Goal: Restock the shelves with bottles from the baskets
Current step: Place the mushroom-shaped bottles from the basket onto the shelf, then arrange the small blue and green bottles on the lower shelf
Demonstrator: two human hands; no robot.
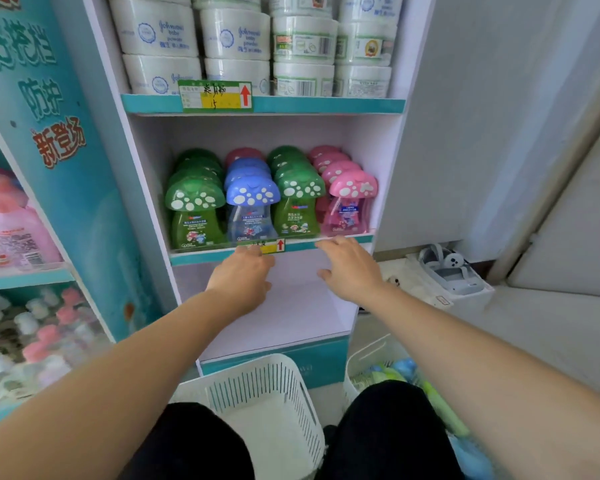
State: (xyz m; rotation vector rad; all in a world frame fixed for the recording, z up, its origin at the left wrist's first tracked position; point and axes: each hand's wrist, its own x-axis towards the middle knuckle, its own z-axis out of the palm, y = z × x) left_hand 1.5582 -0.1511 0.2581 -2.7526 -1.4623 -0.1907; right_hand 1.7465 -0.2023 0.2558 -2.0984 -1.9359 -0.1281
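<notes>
Mushroom-capped bottles stand in rows on the middle shelf (343, 241): green (194, 216), blue (252, 209), green (300, 206) and pink (352, 206). My left hand (241, 280) and my right hand (349, 268) reach out just below the shelf's front edge, both with relaxed fingers and holding nothing. The fingertips of each lie at the shelf lip. A white slotted basket (257, 393) sits on the floor between my knees with nothing visible in it. A second white basket (371, 358) at the right holds blue and green bottles (400, 370).
White round tubs (236, 34) fill the top shelf. The shelf (284, 317) below my hands has nothing on it. A neighbouring unit at the left holds pink bottles (11, 230). A grey item in a white box (447, 268) lies on the floor at the right by the wall.
</notes>
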